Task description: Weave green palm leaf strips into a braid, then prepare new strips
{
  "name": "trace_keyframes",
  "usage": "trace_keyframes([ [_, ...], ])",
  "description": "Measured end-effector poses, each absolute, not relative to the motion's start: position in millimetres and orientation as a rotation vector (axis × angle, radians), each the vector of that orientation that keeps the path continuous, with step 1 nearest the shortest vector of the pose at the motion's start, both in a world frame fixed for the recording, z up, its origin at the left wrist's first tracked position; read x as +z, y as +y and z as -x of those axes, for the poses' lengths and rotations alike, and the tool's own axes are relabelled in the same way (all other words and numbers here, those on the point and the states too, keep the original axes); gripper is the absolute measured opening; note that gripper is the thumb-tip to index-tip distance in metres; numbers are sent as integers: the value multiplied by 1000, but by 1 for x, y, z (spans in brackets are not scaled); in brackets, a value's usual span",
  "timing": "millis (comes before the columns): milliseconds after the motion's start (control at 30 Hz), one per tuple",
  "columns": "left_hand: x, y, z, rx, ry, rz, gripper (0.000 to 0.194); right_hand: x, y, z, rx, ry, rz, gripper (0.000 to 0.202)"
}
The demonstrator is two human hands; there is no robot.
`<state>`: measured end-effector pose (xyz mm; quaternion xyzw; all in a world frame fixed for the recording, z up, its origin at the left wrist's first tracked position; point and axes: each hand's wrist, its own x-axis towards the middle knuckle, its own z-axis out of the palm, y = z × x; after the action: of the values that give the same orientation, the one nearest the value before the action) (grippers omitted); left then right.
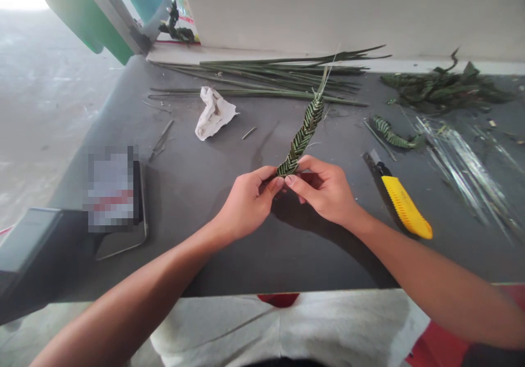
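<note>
Dark grey tabletop (250,268) runs up to a pale wall panel (348,17) in the head camera's view, with green plastic (77,17) and bright floor (28,93) at upper left. Near the middle of the surface, a person works a braided green piece (303,132), its tight herringbone weave slanting up and away to the right and ending in thin loose strands at the far tip. The left hand (248,203) pinches the near end between thumb and fingers; the right hand (328,192) grips the same end from the other side, the two thumbs almost meeting just below the weave.

Long green stalks (262,77) lie along the back of the table, beyond a crumpled white paper (215,114). To the right of the hands, a yellow-handled cutter (406,205) rests flat, its blade pointing away from the person. Behind it sits a curled green piece (391,133), beside a spread of clear, shiny strips (463,164), with a heap of dark leaves (443,85) at the back. At left lies a dark flat device (141,230), mostly covered by a pixelated patch.
</note>
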<state>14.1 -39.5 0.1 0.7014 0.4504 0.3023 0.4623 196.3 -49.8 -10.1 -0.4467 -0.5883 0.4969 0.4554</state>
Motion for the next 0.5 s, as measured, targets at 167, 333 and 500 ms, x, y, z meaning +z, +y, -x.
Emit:
trace_keyframes([
  [167,-4,-41,-14,843,1216,-1750,40,-11,-50,-197,1207,-1456,1122,24],
  [333,-4,-40,-10,795,1086,-1744,41,-9,-50,-199,1240,-1507,1122,19],
  [500,-6,-42,-13,831,934,-1529,39,-6,-50,-198,1291,-1487,1116,19],
])
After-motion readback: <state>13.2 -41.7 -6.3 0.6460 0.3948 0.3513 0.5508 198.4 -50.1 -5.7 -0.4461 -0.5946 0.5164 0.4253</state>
